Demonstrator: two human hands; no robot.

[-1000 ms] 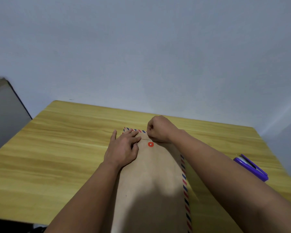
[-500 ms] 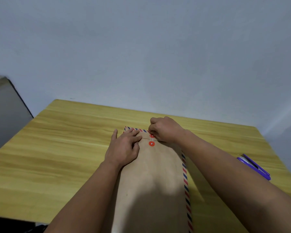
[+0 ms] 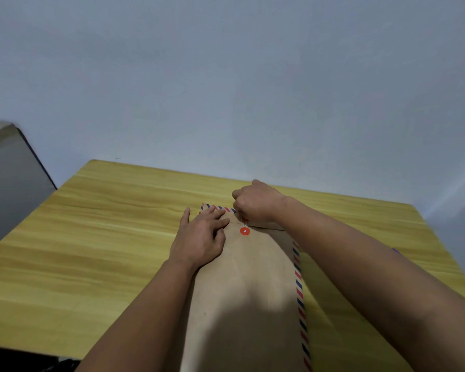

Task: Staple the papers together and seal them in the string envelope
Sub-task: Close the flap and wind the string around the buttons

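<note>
A brown string envelope [image 3: 253,285] with a red-and-blue striped border lies lengthwise on the wooden table [image 3: 105,237], flap folded down at the far end. A red button [image 3: 244,231] sits just below the flap. My left hand [image 3: 202,240] lies flat on the envelope's far left part, fingers spread. My right hand [image 3: 255,202] is curled over the flap, its fingertips pinching the thin string [image 3: 245,222] right above the lower button. The papers are not visible. The upper button is hidden under my right fingers.
A sliver of the purple stapler [image 3: 396,250] peeks out behind my right forearm at the table's right side. A grey cabinet [image 3: 8,183] stands left of the table. A plain wall rises behind the far table edge.
My right hand has shifted up and back over the flap while holding the string. The view has tilted, so my right arm now hides most of the stapler. My left hand has stayed put.
</note>
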